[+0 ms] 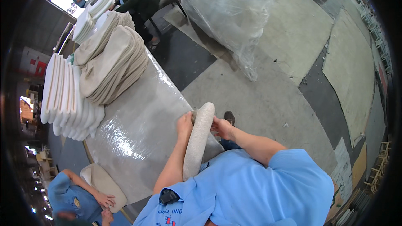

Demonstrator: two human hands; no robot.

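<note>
A beige fabric-covered seat cushion (198, 144) stands on edge between my hands, its lower end against my shirt, at the near right end of the plastic-covered table (146, 132). My left hand (184, 126) is closed on the cushion's left side, near its far end; its fingertips are partly hidden there. On the opposite side, my right hand (222, 128) grips the cushion's edge with curled fingers. The cushion's underside cannot be seen well from here.
Stacked beige covers (113, 65) and white foam pads (69, 100) fill the table's far left. A co-worker handles another cushion (106, 182) at lower left. Another person sits at the far end. A large clear plastic bag (230, 10) stands on the floor beyond.
</note>
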